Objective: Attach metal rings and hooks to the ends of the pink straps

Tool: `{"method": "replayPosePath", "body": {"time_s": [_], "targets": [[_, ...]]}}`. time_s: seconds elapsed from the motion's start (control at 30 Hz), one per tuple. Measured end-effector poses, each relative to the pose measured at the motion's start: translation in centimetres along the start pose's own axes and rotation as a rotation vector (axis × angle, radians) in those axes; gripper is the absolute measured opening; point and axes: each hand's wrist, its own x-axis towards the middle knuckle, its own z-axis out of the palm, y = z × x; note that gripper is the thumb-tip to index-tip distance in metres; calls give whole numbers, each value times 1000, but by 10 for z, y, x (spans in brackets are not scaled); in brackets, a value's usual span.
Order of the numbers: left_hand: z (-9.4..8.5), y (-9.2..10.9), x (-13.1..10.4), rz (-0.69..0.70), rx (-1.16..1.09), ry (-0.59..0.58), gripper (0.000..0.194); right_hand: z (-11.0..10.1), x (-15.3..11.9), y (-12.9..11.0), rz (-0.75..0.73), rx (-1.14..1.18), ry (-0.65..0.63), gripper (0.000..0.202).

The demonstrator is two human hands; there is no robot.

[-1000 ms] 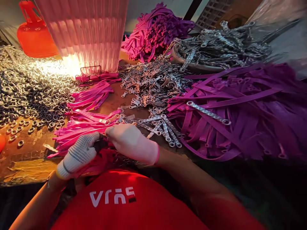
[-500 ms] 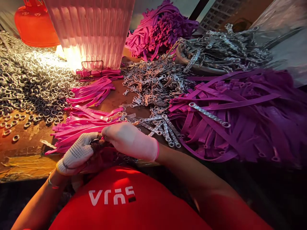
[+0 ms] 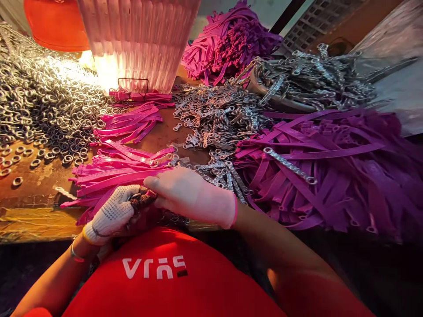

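Close to my body at the table's front edge, my left hand [image 3: 114, 211], in a dotted white work glove with dark, dirty fingertips, is closed. A small magenta strap end [image 3: 151, 193] pokes out at its fingertips; the rest of that strap is hidden. My right hand [image 3: 190, 193], in a plain white glove, has its fingers pressed together just beside the strap end. Whatever lies inside its pinch is hidden. Just beyond both hands lies a fanned bundle of pink straps [image 3: 115, 174], with small metal links [image 3: 228, 174] to its right.
Metal rings [image 3: 49, 101] are heaped at left, below a red container [image 3: 56, 26]. A ribbed translucent panel [image 3: 139, 44] stands behind the straps. Metal links overflow a basin [image 3: 280, 99] at back right. Purple straps [image 3: 324, 176] cover the right; another strap pile [image 3: 231, 44] sits behind.
The view has shifted a little. My right hand has moved slightly right, and the small strap end now shows more clearly at my left fingertips.
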Motion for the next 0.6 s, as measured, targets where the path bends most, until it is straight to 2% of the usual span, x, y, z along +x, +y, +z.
{"method": "replayPosePath", "body": {"time_s": [0.1,0.2,0.33,0.47,0.6], "targets": [[2,4,-1,52,32,34,31,3,3,1,22,-38,-4,17],[3,4,-4,7,25,54,29,16,4,1,33,-87,41,15],[3,-1,-8,-37,12,39,25,31,0,-1,-74,-141,35,22],[4,-3,-5,-20,20,46,21,28,-5,-3,-156,-212,-18,27],[0,7,-2,3,47,16,18,24,-10,-4,-171,-276,-7,25]]}}
